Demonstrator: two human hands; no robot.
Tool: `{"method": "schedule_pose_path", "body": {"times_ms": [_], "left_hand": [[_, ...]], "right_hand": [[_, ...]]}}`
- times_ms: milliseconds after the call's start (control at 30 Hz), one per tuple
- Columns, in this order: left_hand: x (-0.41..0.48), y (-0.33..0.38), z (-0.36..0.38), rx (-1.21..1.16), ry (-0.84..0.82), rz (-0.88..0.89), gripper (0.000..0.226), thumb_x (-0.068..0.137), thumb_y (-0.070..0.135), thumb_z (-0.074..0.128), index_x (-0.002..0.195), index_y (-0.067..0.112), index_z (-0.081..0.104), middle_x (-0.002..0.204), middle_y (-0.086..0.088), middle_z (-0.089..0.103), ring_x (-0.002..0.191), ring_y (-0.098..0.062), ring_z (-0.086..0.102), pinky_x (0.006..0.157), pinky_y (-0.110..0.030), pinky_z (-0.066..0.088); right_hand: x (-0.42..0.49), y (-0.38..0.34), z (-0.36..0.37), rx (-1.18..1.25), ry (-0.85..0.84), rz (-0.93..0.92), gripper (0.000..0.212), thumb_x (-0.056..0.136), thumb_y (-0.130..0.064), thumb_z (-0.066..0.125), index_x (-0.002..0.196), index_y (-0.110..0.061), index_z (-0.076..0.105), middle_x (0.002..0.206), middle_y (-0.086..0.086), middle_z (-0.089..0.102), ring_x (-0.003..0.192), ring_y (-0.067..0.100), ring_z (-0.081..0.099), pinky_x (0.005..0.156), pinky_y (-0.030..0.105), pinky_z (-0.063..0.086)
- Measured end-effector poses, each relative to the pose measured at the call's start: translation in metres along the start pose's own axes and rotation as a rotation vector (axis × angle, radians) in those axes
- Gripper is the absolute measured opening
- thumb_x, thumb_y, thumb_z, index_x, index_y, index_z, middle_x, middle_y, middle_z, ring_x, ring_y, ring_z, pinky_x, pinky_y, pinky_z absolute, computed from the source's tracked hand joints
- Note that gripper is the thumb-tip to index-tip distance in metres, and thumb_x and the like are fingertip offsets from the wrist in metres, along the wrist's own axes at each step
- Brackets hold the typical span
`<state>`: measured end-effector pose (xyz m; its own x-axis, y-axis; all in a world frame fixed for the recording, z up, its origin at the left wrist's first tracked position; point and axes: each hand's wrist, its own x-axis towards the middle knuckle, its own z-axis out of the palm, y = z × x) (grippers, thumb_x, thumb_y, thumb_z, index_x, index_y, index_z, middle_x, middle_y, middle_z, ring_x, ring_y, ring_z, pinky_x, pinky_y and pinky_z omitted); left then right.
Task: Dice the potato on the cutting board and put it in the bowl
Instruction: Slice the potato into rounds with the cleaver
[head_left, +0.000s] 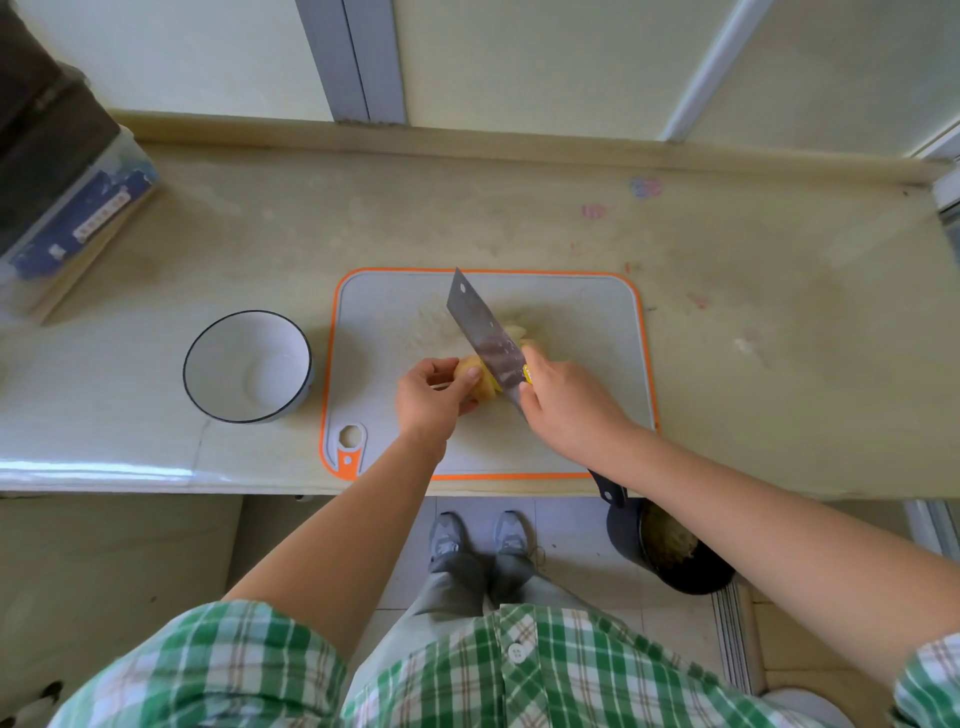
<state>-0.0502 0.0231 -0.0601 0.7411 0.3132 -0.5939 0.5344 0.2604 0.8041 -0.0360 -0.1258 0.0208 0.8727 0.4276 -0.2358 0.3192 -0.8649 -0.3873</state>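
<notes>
Plainly little writing can be read: a white label strip on the clear storage box (78, 208), at ten o'clock on the counter (753, 312), carries dark characters too small to make out, and a yellow sticker at the heel of the cleaver (480, 332) is just as illegible.

Just toward six o'clock from the middle of the grey, orange-edged cutting board (582, 322) sits the potato (484, 385), peeled, pale yellow and glossy. Part of it shows on the left of the blade, and more pale flesh shows past the blade at two o'clock, where I cannot tell slices from whole.

The left hand (431, 397) curls its fingers and thumb over the potato's left end, pinning it to the board. The right hand (566, 405) is wrapped round the cleaver's handle, whose dark butt pokes out under the forearm; the blade slants toward eleven o'clock and is down on the potato.

At nine o'clock from the board, apart from it, stands the white bowl (218, 358) with a dark rim, nothing in it.
</notes>
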Motion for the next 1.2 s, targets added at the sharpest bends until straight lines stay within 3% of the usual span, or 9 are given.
{"method": "schedule_pose_path", "body": {"times_ms": [167, 333, 500, 733, 933, 1067, 1200], "left_hand": [[0.002, -0.002, -0.001, 0.005, -0.003, 0.009, 0.022, 0.083, 0.010, 0.074, 0.101, 0.003, 0.063, 0.090, -0.010, 0.066, 0.079, -0.022, 0.068, 0.071, -0.031, 0.059], [0.004, -0.003, -0.001, 0.027, 0.010, 0.010, 0.017, 0.083, 0.010, 0.074, 0.096, 0.006, 0.064, 0.090, -0.011, 0.067, 0.082, -0.026, 0.068, 0.075, -0.035, 0.060], [0.006, -0.004, 0.001, 0.069, 0.018, 0.035, 0.015, 0.081, 0.011, 0.076, 0.092, 0.008, 0.065, 0.087, -0.010, 0.067, 0.082, -0.026, 0.069, 0.075, -0.038, 0.060], [0.008, -0.003, 0.000, 0.078, 0.028, 0.034, 0.019, 0.082, 0.011, 0.076, 0.096, 0.003, 0.067, 0.094, -0.018, 0.069, 0.087, -0.031, 0.070, 0.071, -0.035, 0.060], [0.007, 0.000, 0.000, 0.103, 0.032, 0.033, 0.021, 0.082, 0.012, 0.076, 0.097, 0.000, 0.067, 0.090, -0.014, 0.069, 0.083, -0.029, 0.070, 0.071, -0.036, 0.061], [0.006, 0.001, 0.001, 0.103, 0.030, 0.043, 0.022, 0.081, 0.010, 0.076, 0.097, -0.001, 0.067, 0.090, -0.013, 0.069, 0.082, -0.028, 0.070, 0.070, -0.036, 0.060], [0.004, 0.001, 0.001, 0.074, 0.029, 0.032, 0.022, 0.080, 0.010, 0.077, 0.098, 0.000, 0.069, 0.090, -0.013, 0.070, 0.081, -0.026, 0.070, 0.069, -0.032, 0.060]], "right_hand": [[-0.005, 0.000, -0.002, -0.014, -0.035, -0.012, 0.019, 0.094, -0.012, 0.041, 0.111, -0.003, 0.043, 0.060, -0.001, 0.035, 0.059, 0.030, 0.043, 0.048, 0.034, 0.019], [-0.010, 0.001, -0.006, -0.016, -0.086, -0.006, 0.014, 0.093, -0.011, 0.041, 0.105, -0.003, 0.043, 0.058, -0.002, 0.035, 0.050, 0.015, 0.034, 0.044, 0.028, 0.018], [-0.007, -0.005, -0.003, -0.038, -0.133, 0.012, 0.011, 0.094, -0.011, 0.041, 0.103, -0.005, 0.041, 0.062, -0.001, 0.037, 0.059, 0.025, 0.045, 0.047, 0.033, 0.026], [0.005, -0.012, 0.010, -0.026, -0.122, 0.024, 0.013, 0.094, -0.010, 0.041, 0.106, -0.005, 0.041, 0.062, -0.001, 0.038, 0.058, 0.025, 0.045, 0.044, 0.032, 0.026], [0.013, -0.013, 0.023, -0.050, -0.132, 0.053, 0.016, 0.093, -0.007, 0.041, 0.108, -0.004, 0.040, 0.065, 0.002, 0.042, 0.054, 0.024, 0.041, 0.043, 0.031, 0.023], [0.024, -0.014, 0.031, -0.048, -0.171, 0.091, 0.019, 0.092, -0.005, 0.041, 0.111, -0.004, 0.039, 0.074, 0.007, 0.046, 0.064, 0.028, 0.044, 0.055, 0.033, 0.030], [0.023, -0.010, 0.047, -0.070, -0.142, 0.076, 0.022, 0.091, -0.003, 0.038, 0.114, -0.003, 0.038, 0.078, 0.015, 0.058, 0.072, 0.036, 0.060, 0.054, 0.034, 0.031]]}}
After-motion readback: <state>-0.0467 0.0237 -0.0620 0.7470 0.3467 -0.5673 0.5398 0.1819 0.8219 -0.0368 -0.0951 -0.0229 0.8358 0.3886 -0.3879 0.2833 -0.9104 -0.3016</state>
